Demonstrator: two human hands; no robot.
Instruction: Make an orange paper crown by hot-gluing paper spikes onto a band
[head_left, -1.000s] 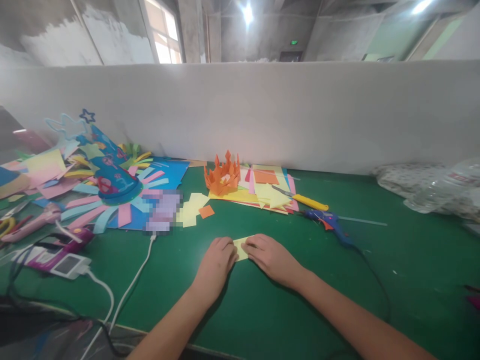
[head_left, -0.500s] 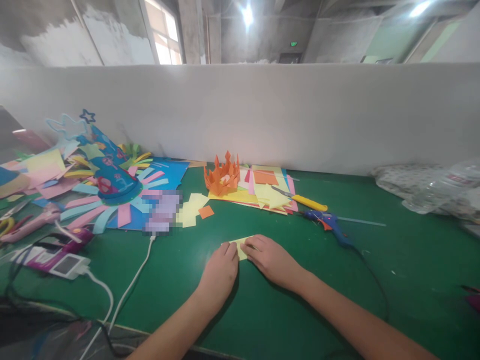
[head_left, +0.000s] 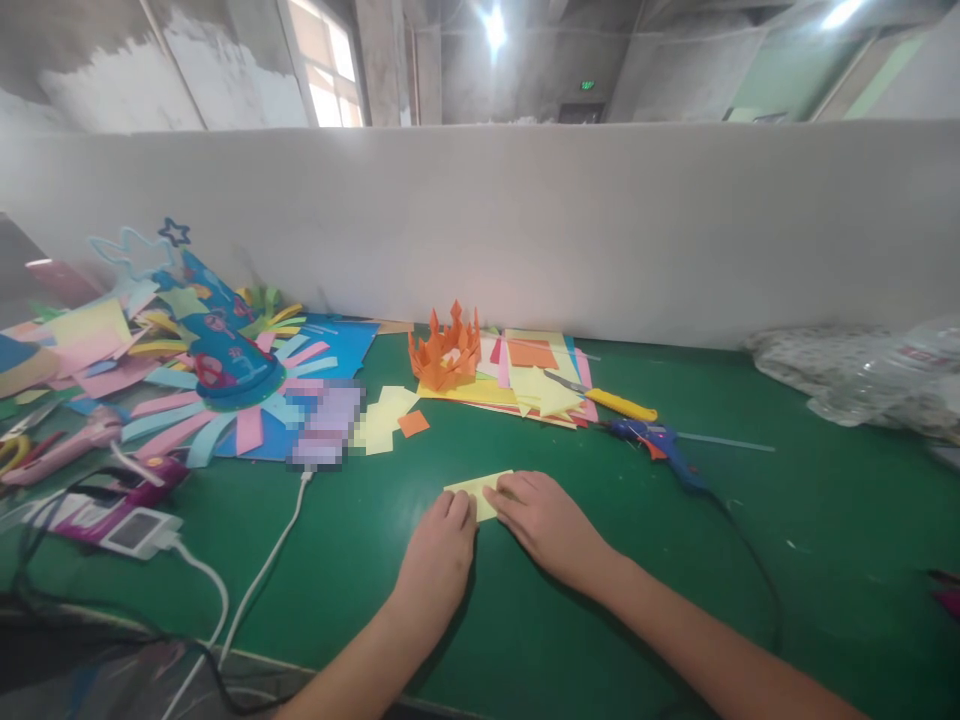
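A small piece of light yellow paper lies on the green tabletop in front of me, with a long edge facing away. On its left end rests my left hand, fingers together and bent down onto the paper. My right hand holds the right end, thumb and fingertips closed on it near the middle. The thumb of my left hand is mostly hidden. Between the two hands a strip of the paper shows.
An orange folded-paper crown stands at the back beside stacked coloured sheets. To the right lie a yellow-handled cutter and a blue glue gun with its cord. A blue cone hat, loose papers, cables and a power bank-like device crowd the left.
My left hand has shifted slightly down and more of the paper's far left edge shows. My right hand stays almost where it was, on the paper.
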